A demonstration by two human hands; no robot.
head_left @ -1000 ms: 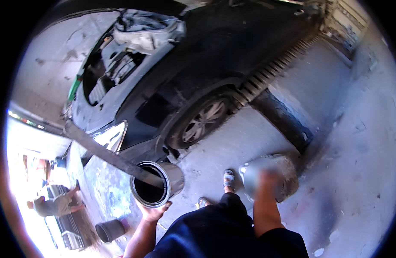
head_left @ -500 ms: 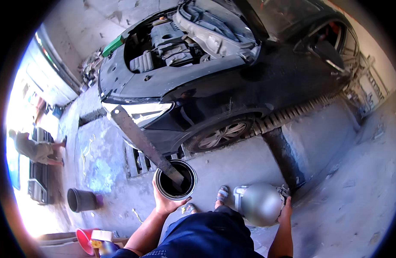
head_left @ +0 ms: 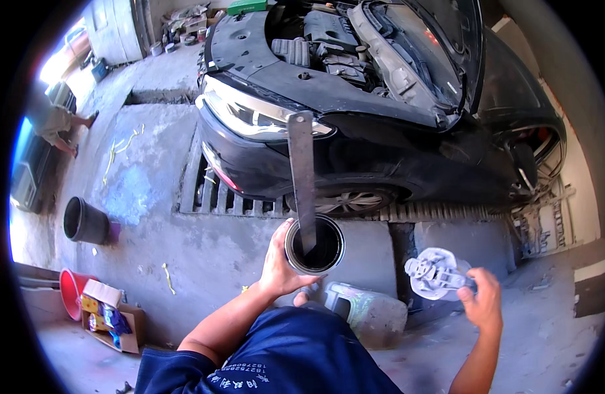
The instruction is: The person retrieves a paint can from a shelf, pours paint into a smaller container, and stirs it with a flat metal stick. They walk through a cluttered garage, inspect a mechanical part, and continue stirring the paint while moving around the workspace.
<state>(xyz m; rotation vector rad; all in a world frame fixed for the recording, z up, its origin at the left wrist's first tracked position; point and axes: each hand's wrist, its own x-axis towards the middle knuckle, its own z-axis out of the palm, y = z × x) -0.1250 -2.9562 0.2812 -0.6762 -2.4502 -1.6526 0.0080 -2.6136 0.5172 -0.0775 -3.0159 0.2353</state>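
My left hand is wrapped round the side of an open metal paint can in front of my body. Dark contents show inside. A long flat metal stirring strip stands in the can, its far end sticking up past the rim with a small hole in it. Off to the right, my right hand grips a grey paint-can mixing lid by its edge, with its ribbed handle parts facing up. The lid is apart from the can.
A black car with its bonnet up stands ahead, beside a floor grating. A stained plastic container sits near my feet. To the left are a black bucket, a red bucket, a filled cardboard box and another person.
The mixing lid in my right hand has come up and to the right, uncovering the plastic container. The can has shifted right in view, and the strip now stands more upright.
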